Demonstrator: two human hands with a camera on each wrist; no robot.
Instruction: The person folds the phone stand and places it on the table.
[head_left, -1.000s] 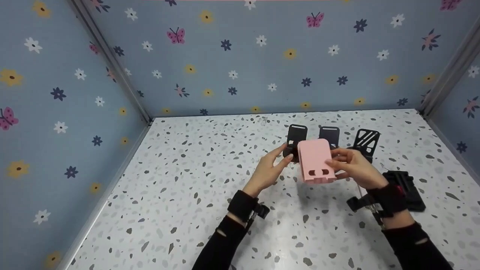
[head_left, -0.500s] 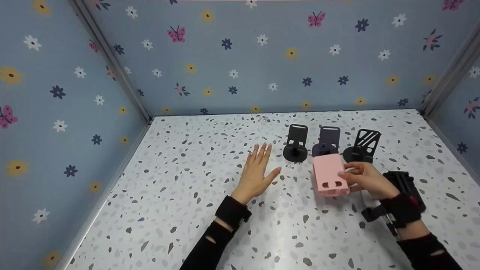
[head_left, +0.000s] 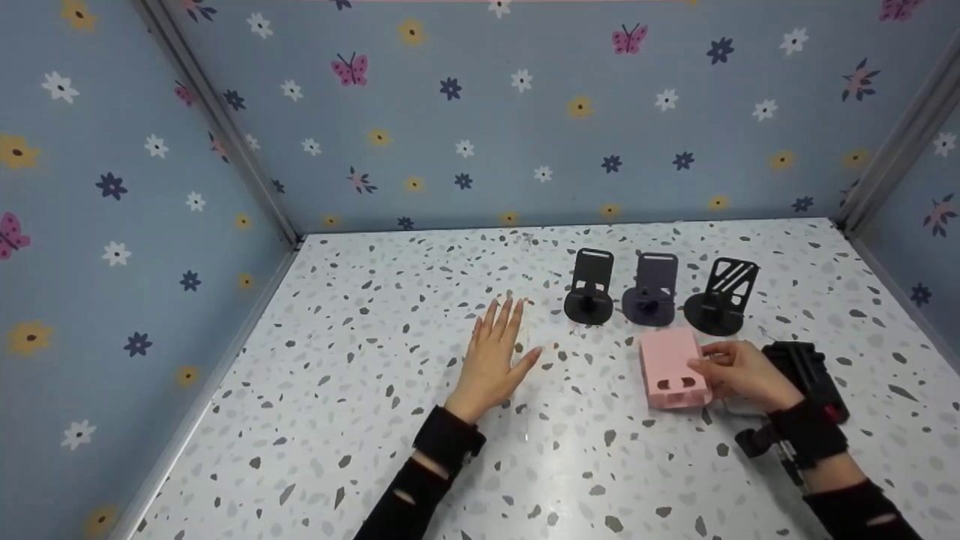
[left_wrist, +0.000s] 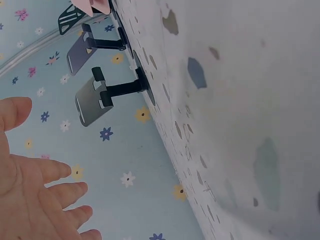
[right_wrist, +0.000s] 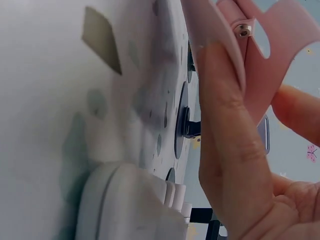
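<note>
My right hand (head_left: 746,375) grips a pink folded phone stand (head_left: 667,360) by its right edge, thumb on top, low over the table. In the right wrist view, fingers (right_wrist: 230,120) reach along the underside of the pink stand (right_wrist: 270,65), whose hinge screw shows. My left hand (head_left: 491,367) is spread flat over the table to the left, holding nothing. Behind the pink one, three phone stands are set up in a row: a black one (head_left: 592,274), a dark purple one (head_left: 656,277) and a black slotted one (head_left: 731,285).
A black folded object (head_left: 814,375) lies beside my right wrist, partly hidden by the hand. The speckled white table (head_left: 360,360) meets flowered blue panels (head_left: 480,120) at the back and sides.
My left hand has let go and moved left and nearer, its fingers spreading. My right hand has brought the pink stand down, to the right and nearer, uncovering the stands behind.
</note>
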